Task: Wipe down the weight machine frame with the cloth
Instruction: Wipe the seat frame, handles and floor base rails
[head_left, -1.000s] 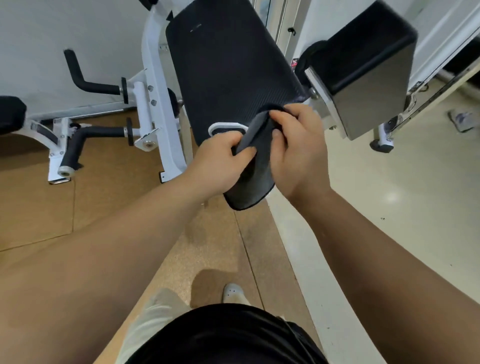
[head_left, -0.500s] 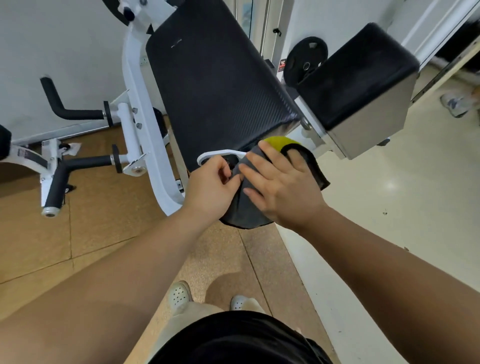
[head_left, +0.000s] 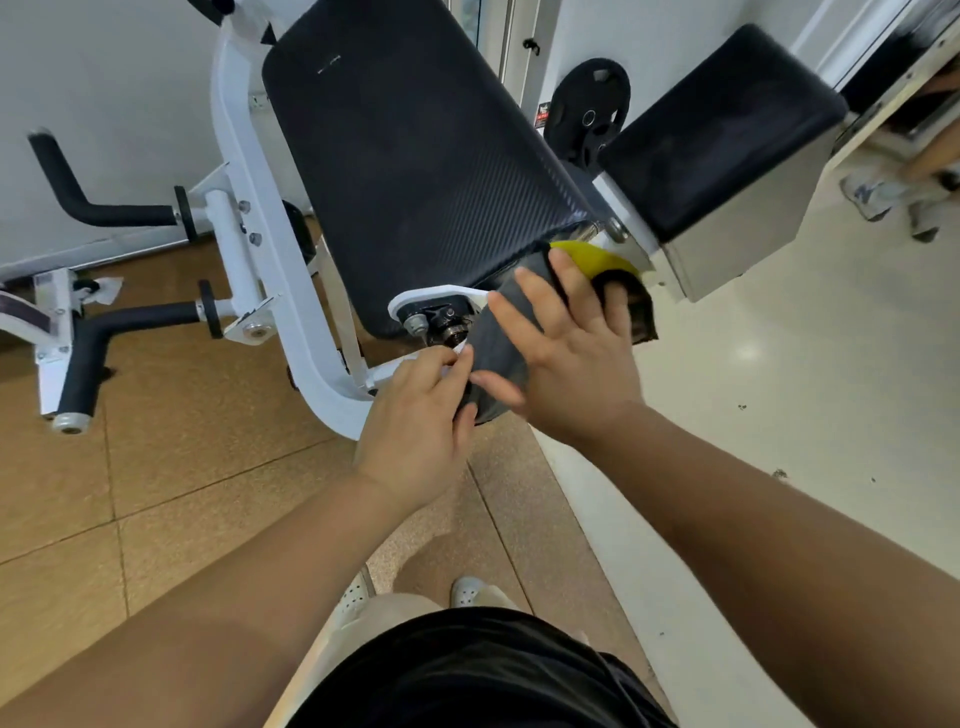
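Observation:
A dark grey cloth (head_left: 496, 338) with a yellow side (head_left: 592, 257) is draped below the front end of the machine's black pad (head_left: 415, 171). My right hand (head_left: 566, 353) lies flat on the cloth with fingers spread. My left hand (head_left: 421, 415) pinches the cloth's lower left edge between thumb and fingers. The white frame (head_left: 249, 197) curves down the pad's left side to the floor. A white bracket with a bolt and knob (head_left: 436, 317) sits just left of the cloth.
A second black pad on a steel box (head_left: 727, 176) stands to the right, a black weight plate (head_left: 589, 117) behind it. Black-gripped handles (head_left: 104, 213) stick out at left. My shoes (head_left: 467, 592) stand on brown floor tiles. Another person's shoe (head_left: 867, 197) is at far right.
My right hand has slid up and right over the cloth, showing more of the yellow side. My left hand dropped lower, uncovering the bracket and bolt.

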